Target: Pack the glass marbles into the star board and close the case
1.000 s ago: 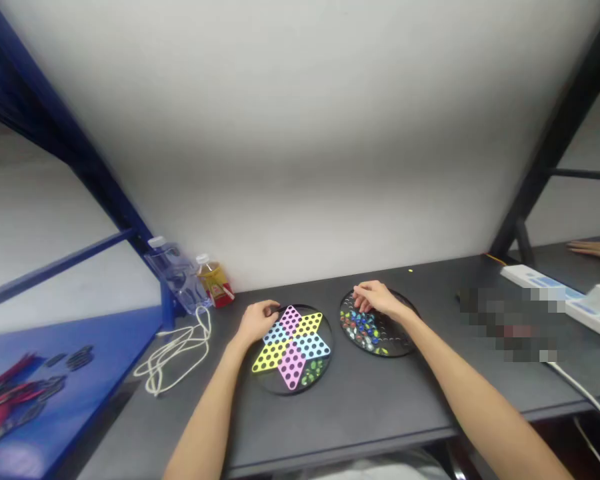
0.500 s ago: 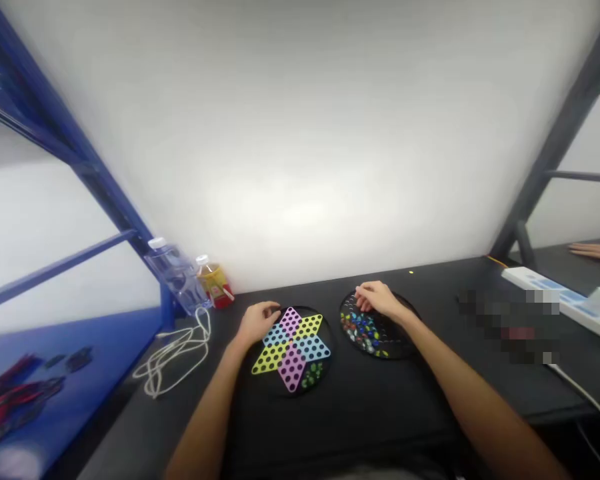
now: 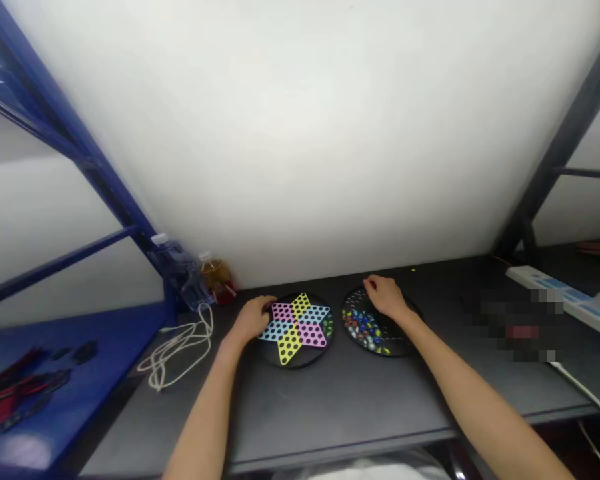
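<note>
A round black Chinese checkers board (image 3: 291, 363) lies on the table, with a pink, yellow and blue star of holes on it. Green marbles (image 3: 328, 325) sit in its right-hand margin. My left hand (image 3: 253, 319) grips the board's left rim, thumb and fingers closed on it. To the right is a second round black tray (image 3: 349, 301) with many coloured marbles (image 3: 363, 327) gathered in its near left part. Over this tray's far rim is my right hand (image 3: 386, 295), fingers curled and closed; what they hold, if anything, is hidden.
A white cable (image 3: 180, 347) and two bottles (image 3: 180, 270) (image 3: 217, 279) are at the left. A white power strip (image 3: 563, 297) and a blurred-out object (image 3: 515, 327) lie at the right. A wall (image 3: 300, 167) stands behind the table.
The checkers board has turned anticlockwise, bringing its green marbles from the near right to the right side. My right hand has shifted to the tray's far rim. The view has tilted slightly.
</note>
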The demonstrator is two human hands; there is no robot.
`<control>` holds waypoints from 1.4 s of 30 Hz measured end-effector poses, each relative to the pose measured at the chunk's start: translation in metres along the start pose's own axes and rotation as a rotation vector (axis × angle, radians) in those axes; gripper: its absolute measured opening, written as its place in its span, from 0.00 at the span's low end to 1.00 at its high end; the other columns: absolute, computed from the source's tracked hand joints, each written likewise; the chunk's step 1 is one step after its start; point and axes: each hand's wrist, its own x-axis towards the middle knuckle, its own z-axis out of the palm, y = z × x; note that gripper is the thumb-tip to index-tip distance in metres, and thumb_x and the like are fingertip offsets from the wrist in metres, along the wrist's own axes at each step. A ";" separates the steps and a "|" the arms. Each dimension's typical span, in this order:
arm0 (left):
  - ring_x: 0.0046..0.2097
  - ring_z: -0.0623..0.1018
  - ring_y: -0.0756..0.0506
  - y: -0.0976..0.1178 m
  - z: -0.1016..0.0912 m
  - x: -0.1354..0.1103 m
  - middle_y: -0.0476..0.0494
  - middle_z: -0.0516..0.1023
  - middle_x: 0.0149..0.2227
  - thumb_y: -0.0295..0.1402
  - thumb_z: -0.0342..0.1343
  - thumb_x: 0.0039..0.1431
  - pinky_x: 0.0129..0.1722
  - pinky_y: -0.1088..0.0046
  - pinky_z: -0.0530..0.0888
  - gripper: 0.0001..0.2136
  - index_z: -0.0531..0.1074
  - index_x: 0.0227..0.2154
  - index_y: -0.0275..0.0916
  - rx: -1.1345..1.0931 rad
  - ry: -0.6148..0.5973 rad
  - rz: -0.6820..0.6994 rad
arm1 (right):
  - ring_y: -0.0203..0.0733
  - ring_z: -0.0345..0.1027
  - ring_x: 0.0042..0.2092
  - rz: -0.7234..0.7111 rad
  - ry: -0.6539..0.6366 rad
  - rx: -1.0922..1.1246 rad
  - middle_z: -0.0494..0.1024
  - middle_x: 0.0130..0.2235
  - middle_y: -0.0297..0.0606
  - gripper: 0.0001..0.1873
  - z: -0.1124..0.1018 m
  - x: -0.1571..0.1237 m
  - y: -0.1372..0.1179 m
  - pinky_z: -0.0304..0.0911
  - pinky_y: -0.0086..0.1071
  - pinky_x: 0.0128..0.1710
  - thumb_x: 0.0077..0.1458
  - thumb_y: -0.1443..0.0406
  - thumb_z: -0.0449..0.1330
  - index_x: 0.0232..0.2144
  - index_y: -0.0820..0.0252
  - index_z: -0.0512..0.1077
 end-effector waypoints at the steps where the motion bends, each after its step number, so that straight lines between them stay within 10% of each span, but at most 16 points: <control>1: 0.47 0.76 0.43 0.001 -0.002 -0.001 0.43 0.78 0.46 0.21 0.49 0.47 0.51 0.69 0.70 0.25 0.75 0.48 0.39 0.015 -0.005 0.004 | 0.44 0.70 0.32 -0.005 0.000 0.017 0.77 0.28 0.42 0.18 -0.001 0.000 -0.003 0.55 0.32 0.32 0.62 0.57 0.51 0.28 0.58 0.74; 12: 0.47 0.77 0.45 0.003 0.017 0.004 0.42 0.79 0.45 0.26 0.45 0.59 0.51 0.68 0.72 0.17 0.77 0.45 0.38 -0.087 0.135 0.018 | 0.38 0.67 0.33 -0.422 -0.271 0.031 0.76 0.31 0.35 0.07 0.009 -0.042 -0.075 0.57 0.29 0.35 0.55 0.62 0.59 0.30 0.57 0.75; 22: 0.43 0.79 0.47 -0.003 0.023 0.005 0.43 0.81 0.42 0.19 0.43 0.53 0.48 0.70 0.74 0.21 0.77 0.43 0.37 -0.152 0.147 0.015 | 0.44 0.72 0.35 -0.412 -0.407 -0.122 0.79 0.32 0.42 0.09 0.012 -0.053 -0.091 0.57 0.32 0.34 0.53 0.61 0.59 0.26 0.58 0.76; 34: 0.43 0.78 0.46 -0.002 0.025 0.005 0.43 0.80 0.41 0.19 0.43 0.53 0.47 0.70 0.73 0.21 0.77 0.43 0.37 -0.128 0.162 0.014 | 0.33 0.63 0.25 0.284 -0.448 1.337 0.76 0.30 0.38 0.12 0.008 -0.022 -0.068 0.51 0.26 0.20 0.48 0.57 0.61 0.31 0.60 0.70; 42: 0.42 0.78 0.47 -0.002 0.026 0.003 0.43 0.80 0.40 0.19 0.43 0.53 0.48 0.70 0.73 0.21 0.77 0.43 0.38 -0.130 0.171 0.001 | 0.42 0.69 0.35 -0.295 -0.310 0.010 0.76 0.32 0.38 0.06 0.016 -0.048 -0.089 0.56 0.31 0.34 0.54 0.62 0.58 0.33 0.58 0.72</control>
